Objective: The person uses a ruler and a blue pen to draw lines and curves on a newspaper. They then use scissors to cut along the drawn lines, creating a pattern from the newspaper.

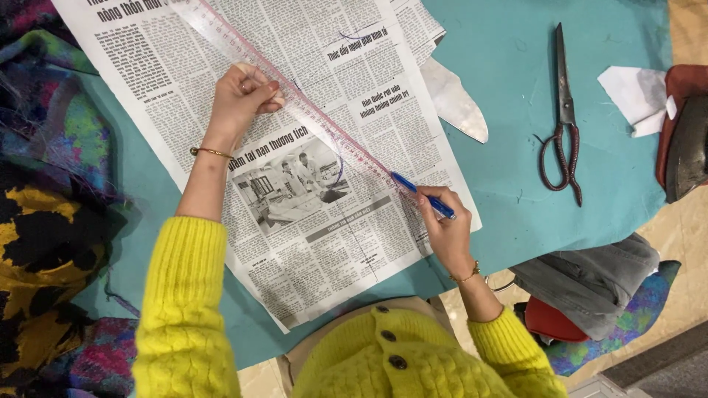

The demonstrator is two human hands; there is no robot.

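Along the left edge of the teal cloth (516, 74) we see a heap of dark, many-coloured fabric (44, 184) crowding the newspaper sheet (184, 96), which lies slantwise across the cloth's middle. Our left hand (242, 96) rests on it, fingers drawn together and pressing down a clear ruler (310, 110) that runs diagonally from the sheet's top edge toward its lower right. At that lower end our right hand (442, 225) is closed around a blue pen (420, 193), tip against the ruler's edge on the paper. We judge the ruler could pivot, since only one point pins it, and the line would then wander; the thin sheet might also creep or pucker on the soft cloth under the pen. A pale paper offcut (457, 103) sits just beside the sheet's right edge. Further right the cloth lies open around the scissors (564, 118), well apart from both hands, before white scraps (634, 92) and a dark iron (686, 147) at the right edge; folded grey cloth (590, 280) hems the near right corner.
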